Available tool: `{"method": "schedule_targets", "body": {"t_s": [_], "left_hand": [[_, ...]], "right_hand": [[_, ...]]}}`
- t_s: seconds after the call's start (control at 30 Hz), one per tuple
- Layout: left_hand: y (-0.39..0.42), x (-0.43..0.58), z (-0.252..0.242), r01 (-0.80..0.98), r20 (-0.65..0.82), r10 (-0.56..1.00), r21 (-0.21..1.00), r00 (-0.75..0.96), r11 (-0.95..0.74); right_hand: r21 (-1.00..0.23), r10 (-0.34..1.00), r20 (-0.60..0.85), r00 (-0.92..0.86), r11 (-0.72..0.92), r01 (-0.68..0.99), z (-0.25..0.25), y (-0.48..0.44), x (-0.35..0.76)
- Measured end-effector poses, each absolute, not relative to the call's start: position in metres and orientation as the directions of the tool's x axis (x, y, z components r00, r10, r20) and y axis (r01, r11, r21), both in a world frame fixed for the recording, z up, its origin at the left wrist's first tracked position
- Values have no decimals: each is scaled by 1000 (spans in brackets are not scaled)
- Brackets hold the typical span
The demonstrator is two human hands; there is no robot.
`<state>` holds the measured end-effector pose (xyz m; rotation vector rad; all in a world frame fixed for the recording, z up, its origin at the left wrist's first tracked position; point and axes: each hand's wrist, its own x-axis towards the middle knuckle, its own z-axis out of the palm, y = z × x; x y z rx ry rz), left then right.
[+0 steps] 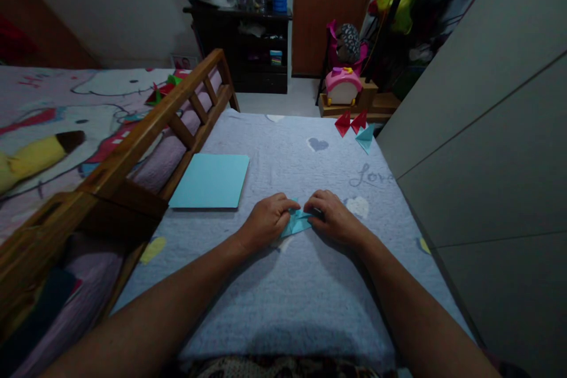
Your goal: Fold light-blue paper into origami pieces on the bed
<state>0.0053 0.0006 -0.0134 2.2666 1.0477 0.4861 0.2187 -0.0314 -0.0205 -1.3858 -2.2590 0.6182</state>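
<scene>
A small piece of folded light-blue paper (296, 224) lies low over the bed cover, held between both hands. My left hand (269, 220) grips its left side, thumb and forefinger pinched near the top fold. My right hand (333, 217) has its bent fingers closed on the right edge. The fingers hide parts of the folds. To the left of my hands rests a stack of square light-blue paper (211, 182). Toward the far right corner sit two red folded paper pieces (342, 123) and one light-blue folded paper piece (365, 139).
The bed cover (283, 295) has printed hearts and lettering. Along the left runs a wooden bed rail (146, 124), with another bed and a yellow plush item (31, 156) beyond. A pale cabinet (487, 147) borders the right. A dark shelf (241, 50) and wooden door (334, 12) stand behind.
</scene>
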Motion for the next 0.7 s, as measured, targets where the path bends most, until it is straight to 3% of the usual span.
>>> {"method": "schedule_targets", "body": {"t_s": [0.43, 0.7], "left_hand": [[4, 3, -15, 636, -9, 730, 499, 683, -589], [5, 1, -14, 566, 76, 719, 563, 690, -602]], "right_hand": [[-491, 877, 140, -460, 465, 737, -18, -37, 219], [-511, 921, 221, -321, 390, 766, -31, -49, 214]]}}
